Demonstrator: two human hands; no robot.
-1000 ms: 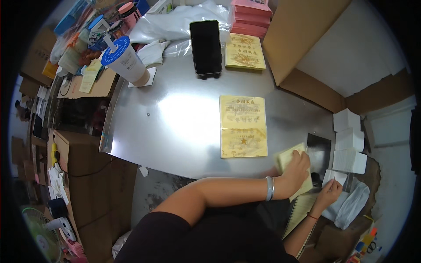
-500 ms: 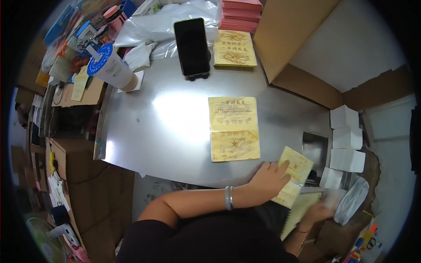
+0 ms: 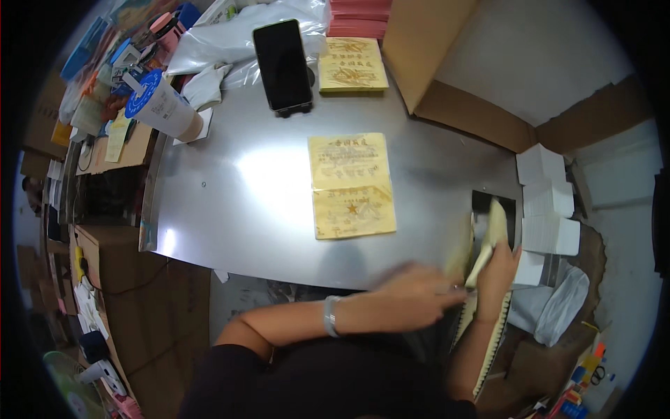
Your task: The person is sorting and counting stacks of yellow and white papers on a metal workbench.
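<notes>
At the table's right front corner, my right hand [image 3: 497, 276] is closed on a yellow printed paper bag [image 3: 495, 222]. This bag stands tilted up and bent. My left hand [image 3: 419, 297] is just left of it, smeared by motion, with its fingers pointing right. Between the two hands a blurred yellow flap [image 3: 459, 251] rises; whether my left fingers touch it is unclear. Another yellow paper bag [image 3: 352, 185] with a star print lies flat mid-table. Below my hands, yellow paper with toothed edges [image 3: 499, 328] runs along my right forearm.
Behind the flat bag stand a phone [image 3: 283, 66], a stack of yellow bags [image 3: 352, 66] and pink bundles [image 3: 358, 17]. A lidded drink cup [image 3: 167, 108] is at left. White card stacks [image 3: 548, 199] line the right edge, beside a dark table cutout [image 3: 481, 201] and cardboard [image 3: 436, 52].
The bag that lay flat under my left hand is now raised and bent in my right hand. My right hand has come up to the table corner. The whole view has shifted slightly.
</notes>
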